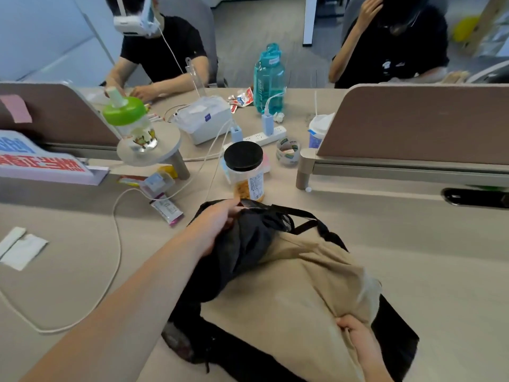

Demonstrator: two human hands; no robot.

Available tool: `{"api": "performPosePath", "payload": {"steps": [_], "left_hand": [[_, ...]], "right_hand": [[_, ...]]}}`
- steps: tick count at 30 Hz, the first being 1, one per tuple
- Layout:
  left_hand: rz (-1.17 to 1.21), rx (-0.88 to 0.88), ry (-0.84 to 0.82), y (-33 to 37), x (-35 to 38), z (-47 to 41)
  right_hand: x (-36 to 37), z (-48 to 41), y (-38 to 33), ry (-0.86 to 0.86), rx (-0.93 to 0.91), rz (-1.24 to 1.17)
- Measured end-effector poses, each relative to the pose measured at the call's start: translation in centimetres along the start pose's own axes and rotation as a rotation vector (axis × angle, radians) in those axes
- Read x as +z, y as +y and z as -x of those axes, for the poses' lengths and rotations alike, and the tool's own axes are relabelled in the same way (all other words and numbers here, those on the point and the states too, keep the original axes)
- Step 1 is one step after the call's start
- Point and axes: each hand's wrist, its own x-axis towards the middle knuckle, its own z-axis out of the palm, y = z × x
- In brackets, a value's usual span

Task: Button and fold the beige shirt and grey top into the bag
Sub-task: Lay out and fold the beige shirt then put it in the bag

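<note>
Beige shirt (289, 293) is seen nearest, bunched into a loose bundle rather than a flat fold, lying across the black bag (396, 340) on the surface (413, 244); whether its buttons are fastened cannot be told. The bag is spread beneath and beyond the shirt, its straps thrown toward the far side. A dark grey cloth (248, 244) is noted at the bag's far end, touching the shirt; it may be the grey top already partly in, but cloth and bag lining cannot be separated with certainty. The bag's far rim is gripped by the left hand (217, 224), thumb on top, fingers curled out of sight behind the cloth. The shirt's near corner is pinched by the right hand (355, 337), fingers (347, 326) closed into the fabric. Packing is judged under way: most of the shirt is outside, and the bag is not closed.
</note>
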Motion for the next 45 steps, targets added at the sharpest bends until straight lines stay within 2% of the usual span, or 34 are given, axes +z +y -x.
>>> {"api": "performPosePath", "payload": {"steps": [2,3,4,6,9,11,13,14,16,18,21,22,24,26,28,30,31,35,38,42,45], "left_hand": [[-0.189,0.195,0.338,-1.6,-3.5,-2.0],[-0.403,0.241,0.444,-3.1,-5.6,-3.1],[-0.58,0.237,0.461,-4.7,-7.2,-3.9],[-0.747,0.112,0.367,-9.6,-10.4,-6.9],[-0.85,-0.084,0.282,-16.1,-12.7,-10.4],[-0.928,-0.077,0.234,-16.5,-12.2,-8.8],[-1.012,-0.022,0.14,-15.3,-11.4,-6.5],[-0.983,-0.011,0.105,-14.3,-10.9,-5.1],[-0.772,0.005,0.031,-13.0,-10.0,-2.7],[-0.62,0.083,0.091,-12.4,-9.1,-1.6],[-0.618,0.4,0.499,-13.0,-8.5,0.0],[-0.619,0.472,0.544,-13.4,-8.2,0.7],[-0.666,0.479,0.458,-14.3,-7.4,1.8],[-0.779,0.325,0.357,-14.6,-6.2,2.1],[-0.988,0.223,0.347,-14.6,-5.3,1.5],[-1.149,0.29,0.407,-14.1,-4.7,1.2],[-1.131,0.333,0.417,-13.8,-4.5,1.1],[-0.619,0.357,0.284,-13.0,-4.6,1.9],[-0.405,0.455,0.318,-12.7,-5.3,3.1],[-0.283,0.643,0.298,-10.8,-4.2,5.9],[-0.304,0.645,0.219,-10.3,-3.0,7.0]], "right_hand": [[0.3,0.3,0.4,0.026,0.033,-0.041],[0.4,0.0,0.6,0.009,0.057,-0.076],[0.5,0.1,0.7,-0.05,0.095,-0.118],[0.6,-0.1,1.4,-0.173,0.062,-0.215],[0.5,-0.5,1.8,-0.171,0.011,-0.156],[0.1,-0.5,1.8,-0.114,-0.017,-0.111],[0.0,-1.2,1.3,-0.062,-0.082,-0.165],[-0.1,-1.6,1.0,-0.021,-0.127,-0.214],[0.1,-2.3,0.7,0.011,-0.181,-0.271],[0.4,-2.8,1.0,0.009,-0.151,-0.379],[1.2,-3.0,1.4,0.007,-0.129,-0.411],[1.4,-2.7,1.3,0.014,-0.131,-0.417],[1.5,-2.6,1.3,0.034,-0.15,-0.407],[1.5,-2.8,1.6,0.033,-0.151,-0.398],[1.4,-2.6,1.5,0.036,-0.157,-0.381],[1.4,-2.0,1.1,0.045,-0.158,-0.347],[1.3,-2.0,1.0,0.049,-0.151,-0.34],[0.8,-2.0,0.8,0.009,-0.126,-0.284],[1.0,-2.0,1.1,0.012,-0.138,-0.296],[1.5,-1.5,1.1,-0.019,-0.141,-0.362],[1.8,-2.3,1.5,-0.01,-0.15,-0.403]]}}
